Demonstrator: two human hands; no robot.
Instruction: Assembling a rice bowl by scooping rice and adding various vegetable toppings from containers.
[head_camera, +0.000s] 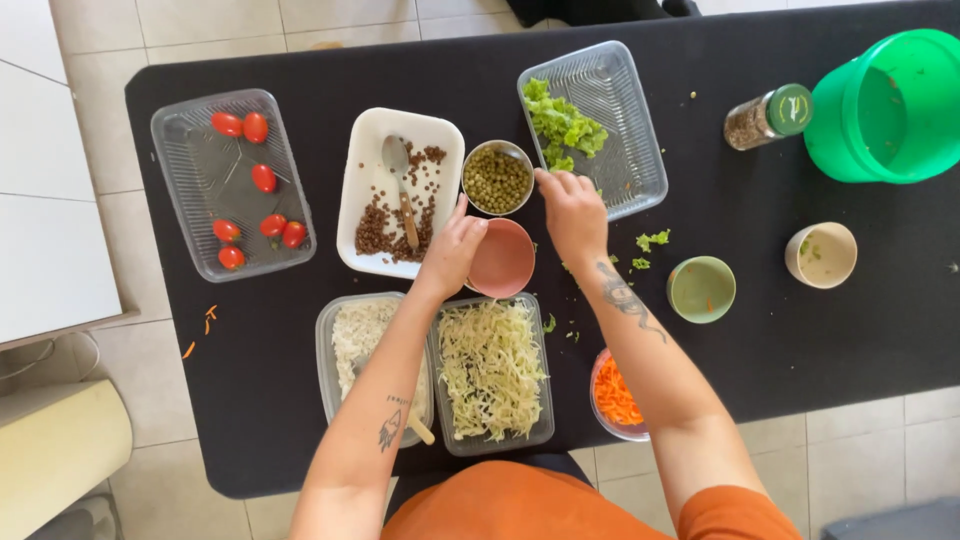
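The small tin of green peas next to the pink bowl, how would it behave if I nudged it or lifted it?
The tin of peas is open and nearly full, so it is probably heavy for its size and steady on the black table. Its wall looks stiff, likely firm to grip. Tilting it would probably spill round peas that roll, perhaps toward the pink bowl.

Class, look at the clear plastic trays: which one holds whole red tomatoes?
The clear tray at far left, holding cherry tomatoes; the others hold chopped lettuce, shredded cabbage or rice.
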